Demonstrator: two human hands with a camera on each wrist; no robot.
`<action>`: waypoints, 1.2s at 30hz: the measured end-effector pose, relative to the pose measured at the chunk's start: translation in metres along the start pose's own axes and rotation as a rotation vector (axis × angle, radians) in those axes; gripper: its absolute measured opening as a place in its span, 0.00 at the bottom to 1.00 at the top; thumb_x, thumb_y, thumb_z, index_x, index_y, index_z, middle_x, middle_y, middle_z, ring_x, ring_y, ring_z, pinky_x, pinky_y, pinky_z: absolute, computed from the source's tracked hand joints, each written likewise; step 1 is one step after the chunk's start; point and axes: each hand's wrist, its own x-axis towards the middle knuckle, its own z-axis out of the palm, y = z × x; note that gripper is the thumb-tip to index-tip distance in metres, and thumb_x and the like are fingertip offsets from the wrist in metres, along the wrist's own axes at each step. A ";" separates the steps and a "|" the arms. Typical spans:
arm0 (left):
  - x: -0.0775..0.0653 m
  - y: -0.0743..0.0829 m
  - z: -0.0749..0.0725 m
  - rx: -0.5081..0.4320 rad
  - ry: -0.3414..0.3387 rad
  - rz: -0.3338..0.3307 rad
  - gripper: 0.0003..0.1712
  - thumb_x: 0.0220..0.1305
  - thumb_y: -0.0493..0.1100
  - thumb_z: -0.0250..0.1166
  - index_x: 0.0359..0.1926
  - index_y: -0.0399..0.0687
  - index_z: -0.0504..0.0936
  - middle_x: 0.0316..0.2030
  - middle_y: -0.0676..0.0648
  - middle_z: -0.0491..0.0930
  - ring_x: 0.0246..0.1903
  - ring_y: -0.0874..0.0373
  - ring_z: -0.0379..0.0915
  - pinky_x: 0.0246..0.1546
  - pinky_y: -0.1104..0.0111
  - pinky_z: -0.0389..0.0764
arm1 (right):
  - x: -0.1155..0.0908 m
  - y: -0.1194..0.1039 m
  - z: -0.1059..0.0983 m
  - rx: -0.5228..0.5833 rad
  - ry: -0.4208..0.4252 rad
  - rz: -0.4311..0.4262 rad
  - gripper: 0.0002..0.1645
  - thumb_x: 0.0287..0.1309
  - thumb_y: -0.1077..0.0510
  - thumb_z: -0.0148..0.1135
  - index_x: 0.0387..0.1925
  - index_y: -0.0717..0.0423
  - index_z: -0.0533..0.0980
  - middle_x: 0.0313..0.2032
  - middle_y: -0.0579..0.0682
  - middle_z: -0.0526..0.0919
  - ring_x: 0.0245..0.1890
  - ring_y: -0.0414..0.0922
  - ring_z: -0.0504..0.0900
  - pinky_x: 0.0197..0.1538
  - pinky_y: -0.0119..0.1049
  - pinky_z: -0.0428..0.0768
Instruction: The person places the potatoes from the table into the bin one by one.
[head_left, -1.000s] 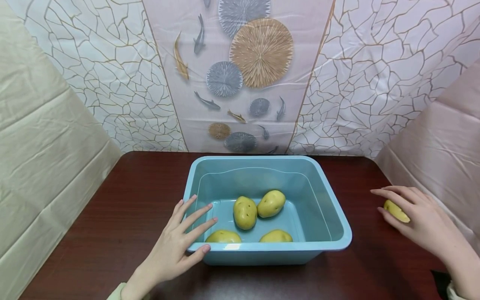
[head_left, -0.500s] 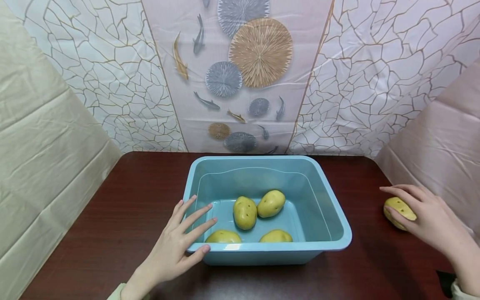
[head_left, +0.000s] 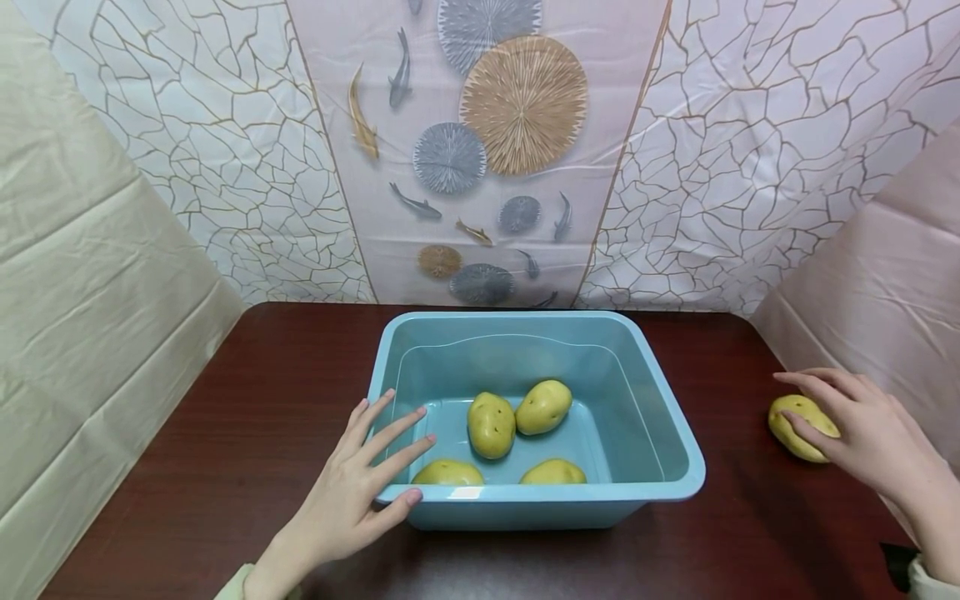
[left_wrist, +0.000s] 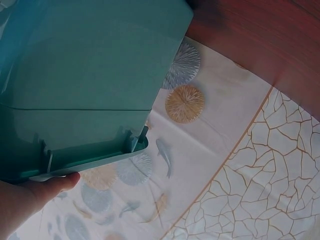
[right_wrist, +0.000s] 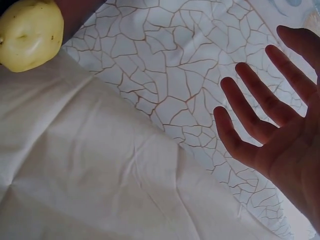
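My left hand [head_left: 352, 483] rests with spread, fairly straight fingers over the left front corner of the light blue basin [head_left: 555, 493]. In the left wrist view, a fingertip of it [left_wrist: 65, 183] touches the rim from outside. Two yellow potatoes, one [head_left: 491, 427] beside the other [head_left: 543, 407], lie mid-basin; a third [head_left: 447, 473] and another [head_left: 552, 472] are half hidden behind the front wall. At the right, my right hand [head_left: 873, 429] hovers with relaxed fingers just beside a potato [head_left: 797, 443] on the table. The right wrist view shows its fingers apart, holding nothing.
The dark wood table [head_left: 285, 392] extends on both sides of the basin. A patterned curtain [head_left: 480, 208] hangs behind its far edge. Pale cloth slopes down at the left [head_left: 97, 275], and a pinkish cloth [head_left: 885, 275] closes in at the right, near the right hand.
My right hand has drawn back to the right, off the potato on the table, so more of the potato shows. The left hand and the basin have stayed in place.
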 end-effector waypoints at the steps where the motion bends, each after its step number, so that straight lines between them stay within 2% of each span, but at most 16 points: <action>1: 0.000 0.000 0.000 -0.001 0.001 0.001 0.23 0.60 0.53 0.53 0.54 0.54 0.74 0.59 0.46 0.68 0.66 0.44 0.47 0.68 0.58 0.34 | 0.000 0.001 0.000 -0.001 0.001 0.000 0.20 0.44 0.55 0.65 0.42 0.54 0.76 0.38 0.52 0.76 0.36 0.53 0.72 0.36 0.40 0.60; 9: 0.000 -0.001 0.000 0.003 0.012 0.011 0.23 0.63 0.56 0.48 0.55 0.54 0.74 0.59 0.47 0.67 0.66 0.44 0.47 0.67 0.55 0.37 | -0.002 0.007 0.003 -0.015 -0.021 0.033 0.19 0.44 0.59 0.64 0.42 0.54 0.76 0.40 0.54 0.76 0.37 0.55 0.71 0.34 0.47 0.63; 14: 0.000 -0.001 0.000 0.004 0.013 0.011 0.23 0.62 0.55 0.48 0.55 0.54 0.74 0.59 0.46 0.68 0.66 0.44 0.47 0.68 0.56 0.36 | -0.004 0.012 0.006 -0.015 -0.047 0.066 0.21 0.40 0.60 0.66 0.43 0.54 0.76 0.40 0.54 0.76 0.38 0.55 0.71 0.31 0.52 0.65; 19: -0.001 -0.001 0.001 0.006 0.010 0.009 0.23 0.63 0.56 0.48 0.55 0.54 0.73 0.59 0.46 0.68 0.66 0.44 0.47 0.67 0.56 0.37 | -0.007 0.019 0.010 -0.010 -0.079 0.102 0.21 0.41 0.59 0.66 0.42 0.55 0.75 0.39 0.56 0.75 0.37 0.56 0.71 0.31 0.55 0.66; 26: 0.000 -0.001 0.001 0.009 0.010 0.010 0.23 0.60 0.54 0.52 0.55 0.55 0.73 0.60 0.47 0.66 0.66 0.43 0.47 0.67 0.55 0.37 | -0.012 0.031 0.016 -0.015 -0.080 0.110 0.22 0.39 0.59 0.67 0.42 0.56 0.75 0.37 0.55 0.75 0.35 0.57 0.72 0.30 0.55 0.66; 30: 0.000 -0.001 0.001 0.014 0.025 0.020 0.23 0.61 0.55 0.50 0.55 0.55 0.73 0.60 0.47 0.67 0.65 0.43 0.48 0.67 0.55 0.38 | -0.015 0.038 0.020 -0.032 -0.114 0.124 0.23 0.41 0.57 0.67 0.43 0.57 0.73 0.38 0.56 0.74 0.35 0.58 0.71 0.27 0.56 0.66; 36: 0.001 -0.001 0.001 0.008 0.026 0.018 0.24 0.59 0.53 0.53 0.55 0.55 0.73 0.60 0.47 0.67 0.65 0.43 0.48 0.68 0.56 0.36 | -0.018 0.045 0.024 -0.046 -0.155 0.156 0.22 0.45 0.55 0.65 0.44 0.57 0.72 0.40 0.60 0.73 0.37 0.62 0.70 0.27 0.59 0.66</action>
